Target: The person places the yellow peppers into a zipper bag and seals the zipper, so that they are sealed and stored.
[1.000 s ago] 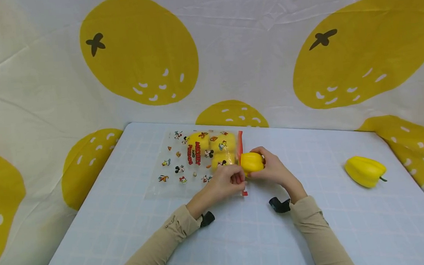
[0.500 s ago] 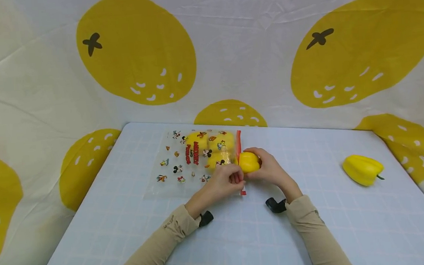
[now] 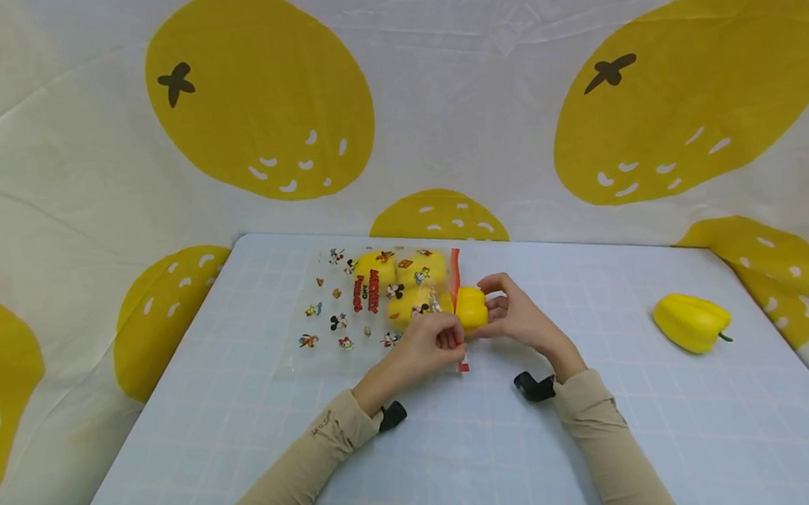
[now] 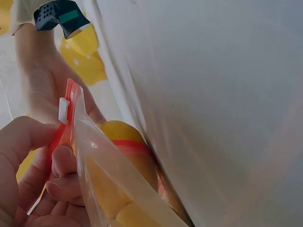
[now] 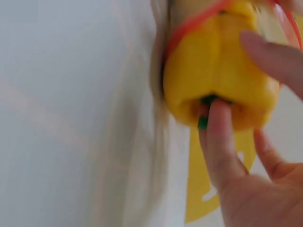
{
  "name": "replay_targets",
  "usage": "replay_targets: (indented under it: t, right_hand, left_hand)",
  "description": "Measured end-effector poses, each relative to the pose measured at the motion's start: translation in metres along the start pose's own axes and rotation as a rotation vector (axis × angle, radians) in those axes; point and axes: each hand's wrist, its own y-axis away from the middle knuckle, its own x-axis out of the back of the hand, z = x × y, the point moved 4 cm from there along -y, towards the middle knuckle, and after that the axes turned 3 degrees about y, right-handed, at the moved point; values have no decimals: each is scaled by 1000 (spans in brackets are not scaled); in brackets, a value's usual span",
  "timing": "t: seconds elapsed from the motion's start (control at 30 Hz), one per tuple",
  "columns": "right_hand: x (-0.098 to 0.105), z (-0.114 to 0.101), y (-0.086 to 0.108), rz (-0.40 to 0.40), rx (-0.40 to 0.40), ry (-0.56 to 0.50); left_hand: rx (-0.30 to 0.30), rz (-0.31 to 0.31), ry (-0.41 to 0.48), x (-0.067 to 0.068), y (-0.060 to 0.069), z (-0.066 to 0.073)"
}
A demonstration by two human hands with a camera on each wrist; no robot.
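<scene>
A clear printed bag (image 3: 338, 304) with a red zip edge (image 3: 456, 268) lies flat, yellow peppers (image 3: 416, 271) inside. My left hand (image 3: 425, 349) pinches the near part of that edge; the left wrist view shows thumb and fingers (image 4: 64, 163) on the red strip (image 4: 71, 101), beside a white slider (image 4: 63, 110). Another yellow pepper (image 3: 471, 308) is at the bag's mouth, partly under the red edge in the right wrist view. My right hand (image 3: 529, 326) touches it with spread fingers, one fingertip (image 5: 220, 113) against the green stem (image 5: 203, 122), another on its side.
One more yellow pepper (image 3: 691, 322) with a green stem lies on the right of the table (image 3: 461, 460). A white cloth (image 3: 466, 123) with large yellow fruit prints hangs behind. Black wrist devices (image 3: 534, 387) are at both cuffs.
The pepper at the mouth has moved left, further into the bag. My right hand has loosened from around it, its fingers now more spread. My left hand has stayed on the edge.
</scene>
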Motion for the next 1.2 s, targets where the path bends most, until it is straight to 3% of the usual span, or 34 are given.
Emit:
replay_targets:
  t: [0.13,0.37,0.67,0.87,1.07,1.2]
  right_hand:
    - [12,11,4,-31,-35,-181]
    - [18,15,7,-43,21,-135]
    - [3,3,2,-63,150,-83]
    - [-6,3,0,-85,140,-32]
    - [-5,5,-1,18,102,-9]
    - [-9,3,-1,43,73,3]
  left_hand:
    - [3,-1,1,1,0,1]
    - [-15,4,-4,1,0,1]
    - [-39,7,-7,1,1,2]
    - [-50,12,-7,1,1,1]
    - [-51,13,-3,1,0,1]
    - [-36,5,0,1,0,2]
